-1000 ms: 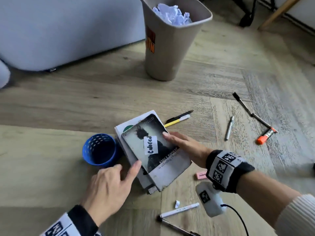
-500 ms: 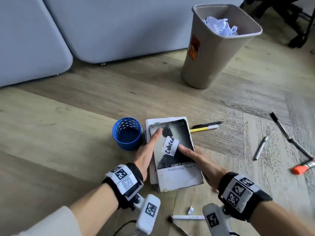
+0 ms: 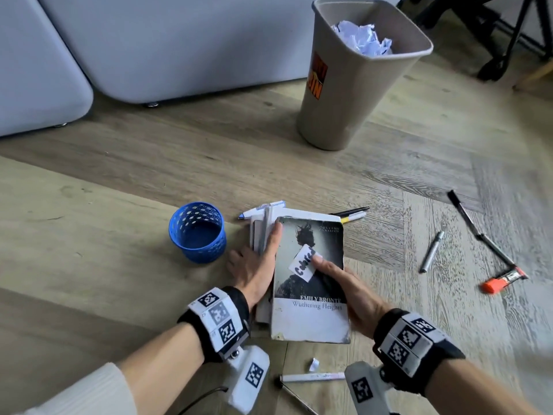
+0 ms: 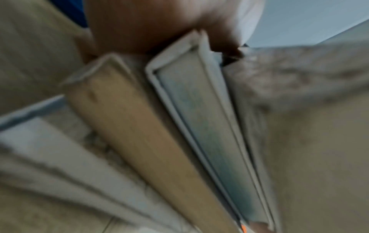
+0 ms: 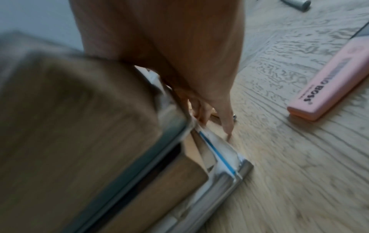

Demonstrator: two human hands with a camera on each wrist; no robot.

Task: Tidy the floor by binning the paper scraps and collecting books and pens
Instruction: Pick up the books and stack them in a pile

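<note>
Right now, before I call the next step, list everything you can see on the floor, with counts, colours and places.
Book stack: at least three books, Wuthering Heights on top, centre floor.
Pen cup: one, blue mesh, left of the stack.
Bin: one, beige, crumpled paper inside, behind the stack.
Pens: white-blue at the stack's far edge; black and yellow-white beyond its far right corner; silver and black to the right; white nearest the camera.
Highlighters: orange far right; pink near the right hand.
Paper scrap: one, white, below the stack.
Sofa: grey, behind.
Left hand: flat against the stack's left side.
Right hand: flat on the stack's right side.
</note>
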